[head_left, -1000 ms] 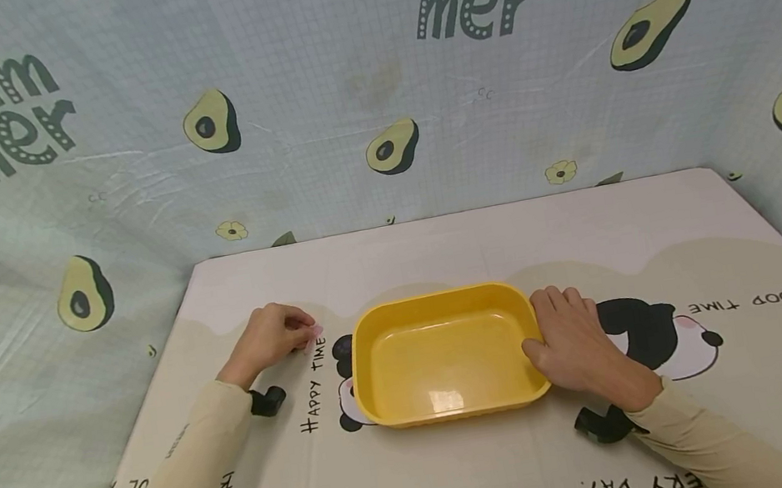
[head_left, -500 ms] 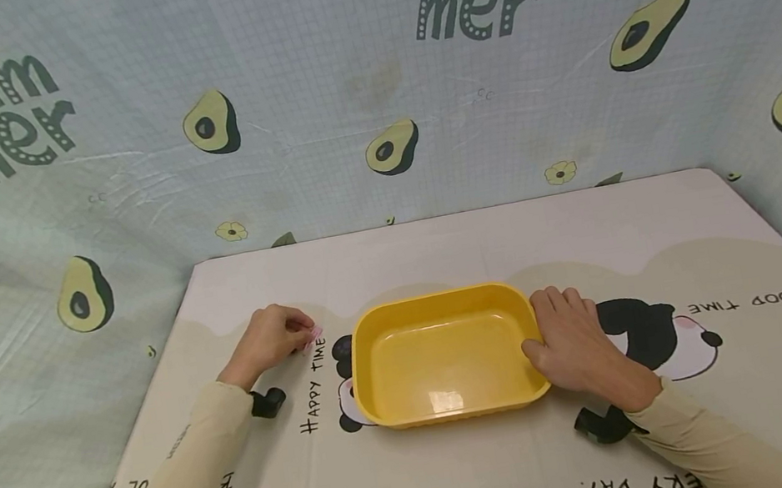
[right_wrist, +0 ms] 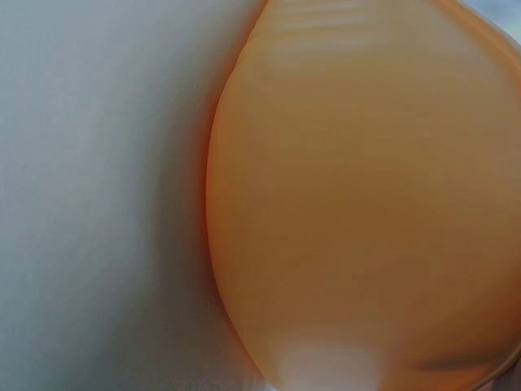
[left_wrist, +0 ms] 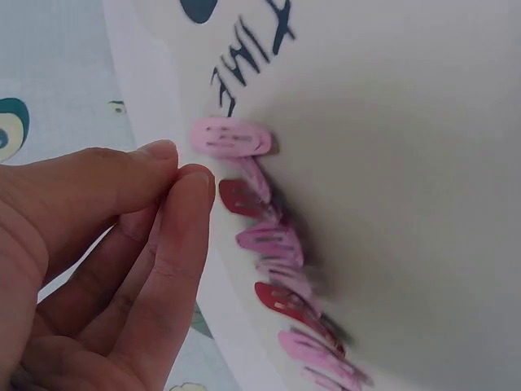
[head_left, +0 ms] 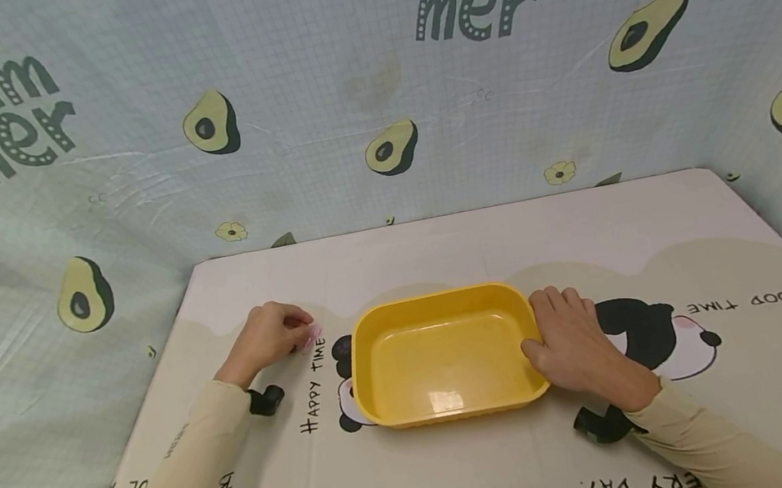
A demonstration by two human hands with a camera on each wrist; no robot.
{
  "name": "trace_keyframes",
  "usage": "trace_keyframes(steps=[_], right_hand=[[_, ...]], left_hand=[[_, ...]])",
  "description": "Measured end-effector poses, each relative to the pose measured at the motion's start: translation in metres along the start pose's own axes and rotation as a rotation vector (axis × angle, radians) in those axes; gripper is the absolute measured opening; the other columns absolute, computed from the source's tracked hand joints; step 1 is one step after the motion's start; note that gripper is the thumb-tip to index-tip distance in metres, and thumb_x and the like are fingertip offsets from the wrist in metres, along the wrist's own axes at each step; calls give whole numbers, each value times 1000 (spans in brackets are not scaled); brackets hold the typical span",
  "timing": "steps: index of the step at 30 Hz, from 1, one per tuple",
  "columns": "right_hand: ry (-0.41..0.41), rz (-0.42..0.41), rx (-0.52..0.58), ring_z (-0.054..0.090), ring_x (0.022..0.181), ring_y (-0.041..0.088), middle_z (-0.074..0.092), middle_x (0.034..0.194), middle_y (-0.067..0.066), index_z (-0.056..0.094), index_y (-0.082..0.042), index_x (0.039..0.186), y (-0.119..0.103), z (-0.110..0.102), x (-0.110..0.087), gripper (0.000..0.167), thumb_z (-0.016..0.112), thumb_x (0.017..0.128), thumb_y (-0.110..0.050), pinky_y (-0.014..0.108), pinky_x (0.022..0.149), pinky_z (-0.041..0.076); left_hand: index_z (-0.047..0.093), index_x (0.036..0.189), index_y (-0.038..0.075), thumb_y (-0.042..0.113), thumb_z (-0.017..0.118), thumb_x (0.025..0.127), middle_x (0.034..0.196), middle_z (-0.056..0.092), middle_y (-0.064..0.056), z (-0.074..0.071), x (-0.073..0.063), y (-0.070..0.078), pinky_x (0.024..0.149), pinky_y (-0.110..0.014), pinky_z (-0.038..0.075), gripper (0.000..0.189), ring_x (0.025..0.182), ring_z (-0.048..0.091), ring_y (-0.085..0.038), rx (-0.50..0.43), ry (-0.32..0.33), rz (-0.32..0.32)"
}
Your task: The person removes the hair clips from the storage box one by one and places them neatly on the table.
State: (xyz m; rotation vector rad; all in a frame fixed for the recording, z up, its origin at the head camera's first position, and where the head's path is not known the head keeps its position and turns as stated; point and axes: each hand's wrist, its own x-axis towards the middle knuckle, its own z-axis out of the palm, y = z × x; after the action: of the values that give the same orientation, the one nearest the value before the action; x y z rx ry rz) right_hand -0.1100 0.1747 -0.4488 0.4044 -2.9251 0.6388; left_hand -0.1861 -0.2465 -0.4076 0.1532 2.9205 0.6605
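A row of small pink and red snap hair clips [left_wrist: 269, 239] overlaps end to end beside the printed word "TIME" in the left wrist view. At its upper end, the thumb and index finger of my left hand [left_wrist: 122, 236] pinch together against the row's edge. The exact hold is hidden between the fingertips. In the head view only a bit of pink shows at the fingertips of that hand [head_left: 270, 336]. My right hand [head_left: 574, 339] grips the right rim of a yellow plastic tray [head_left: 443, 337]. The right wrist view is filled by the tray's side wall [right_wrist: 366, 187].
A pale printed cloth with pandas and lettering covers the table [head_left: 439, 258]. Behind it hangs a light curtain [head_left: 304, 71] with avocado prints. Dark wrist cameras sit under both cuffs.
My left hand has shifted very slightly, and the pink patch at its fingertips shows a little more. The right hand and the tray have stayed in place.
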Motion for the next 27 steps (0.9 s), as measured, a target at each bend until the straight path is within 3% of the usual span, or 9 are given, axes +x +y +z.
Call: trace_keyframes(steps=[8,15,27], right_hand=[[-15,3,14,34,86,27,43,88,6,53,-2,107,0,1,-2,24,55,88,-17,38,76,22],[-26,6,25,35,86,26,44,89,6,54,-1,110,3,1,-3,27,56,87,-17,38,76,22],[-96,51,46,38,90,28,49,95,8,53,-4,110,16,-9,-4,28,60,94,-26,39,77,24]], left_hand=[[76,111,0,15,69,96,105,77,-16,-12,-7,-4,76,-34,58,23,86,65,-22,21,46,26],[76,111,1,17,69,98,103,79,-16,-19,-14,-1,86,-47,60,22,88,72,-23,15,117,57],[76,111,-1,16,67,99,103,79,-18,-31,-34,4,86,-51,60,23,92,76,-32,35,247,155]])
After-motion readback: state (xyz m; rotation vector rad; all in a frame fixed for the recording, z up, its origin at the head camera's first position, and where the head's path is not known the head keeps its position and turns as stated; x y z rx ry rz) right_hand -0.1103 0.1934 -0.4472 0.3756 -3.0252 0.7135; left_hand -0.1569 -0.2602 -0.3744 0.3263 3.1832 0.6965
